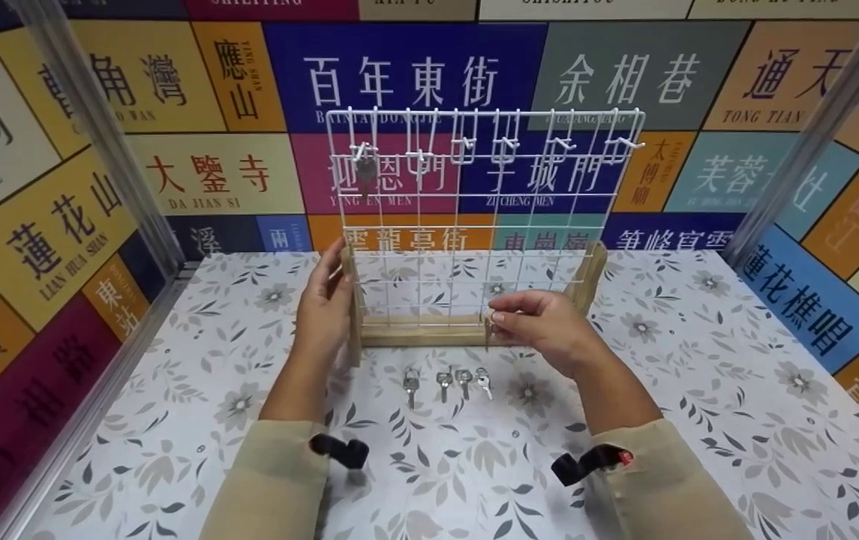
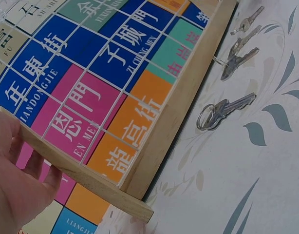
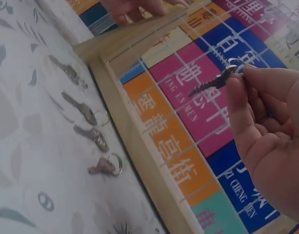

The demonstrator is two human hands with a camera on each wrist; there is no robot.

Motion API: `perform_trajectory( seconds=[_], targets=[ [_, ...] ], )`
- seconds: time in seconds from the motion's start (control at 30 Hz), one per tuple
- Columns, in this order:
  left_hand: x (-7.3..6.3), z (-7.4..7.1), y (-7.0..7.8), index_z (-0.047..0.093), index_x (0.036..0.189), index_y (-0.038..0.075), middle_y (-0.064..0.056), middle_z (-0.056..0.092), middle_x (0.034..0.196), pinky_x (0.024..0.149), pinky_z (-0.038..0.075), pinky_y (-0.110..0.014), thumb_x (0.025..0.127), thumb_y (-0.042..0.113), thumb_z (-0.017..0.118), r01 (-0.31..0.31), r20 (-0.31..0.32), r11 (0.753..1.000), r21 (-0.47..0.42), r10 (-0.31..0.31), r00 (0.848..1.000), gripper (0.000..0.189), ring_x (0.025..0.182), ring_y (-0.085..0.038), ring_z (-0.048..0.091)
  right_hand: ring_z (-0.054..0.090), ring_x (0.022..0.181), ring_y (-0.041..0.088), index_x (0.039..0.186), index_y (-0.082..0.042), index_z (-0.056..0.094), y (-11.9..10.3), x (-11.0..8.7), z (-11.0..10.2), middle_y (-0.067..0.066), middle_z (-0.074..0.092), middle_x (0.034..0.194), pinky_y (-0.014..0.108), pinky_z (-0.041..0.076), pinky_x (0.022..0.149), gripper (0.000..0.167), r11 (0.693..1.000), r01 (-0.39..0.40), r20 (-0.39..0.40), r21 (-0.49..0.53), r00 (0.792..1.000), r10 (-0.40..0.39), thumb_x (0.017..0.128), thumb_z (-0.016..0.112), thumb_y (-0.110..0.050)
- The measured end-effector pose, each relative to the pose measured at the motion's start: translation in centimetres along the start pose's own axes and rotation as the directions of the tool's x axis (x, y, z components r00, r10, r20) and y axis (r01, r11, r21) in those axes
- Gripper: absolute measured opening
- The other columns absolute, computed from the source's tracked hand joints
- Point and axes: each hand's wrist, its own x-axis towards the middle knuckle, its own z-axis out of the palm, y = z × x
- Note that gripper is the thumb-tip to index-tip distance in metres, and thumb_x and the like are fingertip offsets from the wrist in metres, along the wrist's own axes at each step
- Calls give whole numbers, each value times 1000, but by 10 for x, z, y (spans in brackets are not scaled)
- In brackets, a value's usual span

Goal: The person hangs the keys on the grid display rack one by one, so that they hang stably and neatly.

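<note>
A white wire grid rack (image 1: pixel 474 225) stands upright in a wooden frame (image 1: pixel 421 335), with white hooks (image 1: pixel 506 147) along its top. From the leftmost hook hangs one key (image 1: pixel 366 169). My left hand (image 1: pixel 324 306) holds the frame's left wooden side post (image 2: pixel 81 173). Between thumb and index finger, my right hand (image 1: pixel 545 326) pinches a key (image 3: pixel 213 83) by its ring end, in front of the grid's lower part. Several loose keys, among them one at the left (image 1: pixel 411 386), lie in a row on the table before the rack.
A floral-patterned cloth (image 1: pixel 196 450) covers the table. Behind and at both sides stand panels of coloured signs with Chinese lettering (image 1: pixel 414 75). Clear upright edges (image 1: pixel 110 142) join the panels at the corners. Black straps (image 1: pixel 340 450) sit on both wrists.
</note>
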Motion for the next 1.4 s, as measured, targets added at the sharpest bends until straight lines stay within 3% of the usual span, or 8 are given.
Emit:
perform_trajectory(
  seconds=[0.13,0.33,0.57,0.7,0.87,1.13,1.4],
  targets=[
    [-1,0,-1,44,151,65,14,40,171,130,39,-50,113,25,53,-17,7,1000,0,17,1000,56,160,-22,39,77,89,14,116,-4,78,-26,-3,14,-1,77,103,30,67,90,18,993,59,-22,103,998,-57,99,72,1],
    [-1,0,0,43,151,66,16,40,171,130,39,-49,114,28,53,4,5,1000,5,-4,1000,54,160,-21,39,75,88,15,111,-7,78,-72,-7,37,4,75,101,30,66,91,18,965,159,-13,210,987,-159,101,68,4],
    [0,1,1,43,150,66,18,40,171,132,37,-48,114,27,53,29,3,1000,-6,-29,1000,54,160,-19,39,74,86,17,106,-8,79,-122,-6,66,6,75,98,27,66,86,20,915,225,-3,334,971,-238,100,66,6],
    [1,1,1,43,149,67,19,39,171,132,37,-48,114,27,52,41,2,999,-4,-41,999,55,160,-19,38,74,85,17,113,-3,76,-142,-2,80,7,74,99,26,66,85,18,878,243,-25,414,966,-256,100,67,6],
    [1,1,0,43,152,64,17,39,171,132,37,-48,114,26,52,32,1,999,-12,-32,999,55,160,-20,39,75,87,18,123,3,70,-157,3,91,9,73,101,26,66,85,23,851,235,-47,470,969,-241,100,68,5],
    [0,1,0,41,157,59,16,37,172,131,38,-50,114,27,52,-3,7,1000,13,3,1000,55,162,-23,37,74,88,20,121,2,72,-166,12,99,12,73,103,25,66,83,23,823,223,-63,523,973,-224,98,71,5],
    [-1,0,1,43,149,67,16,38,172,131,38,-50,114,26,52,-7,7,1000,5,7,1000,55,161,-22,38,75,90,19,123,1,72,-165,23,107,12,72,106,25,66,84,25,830,208,-112,517,978,-176,98,72,4]
  ],
)
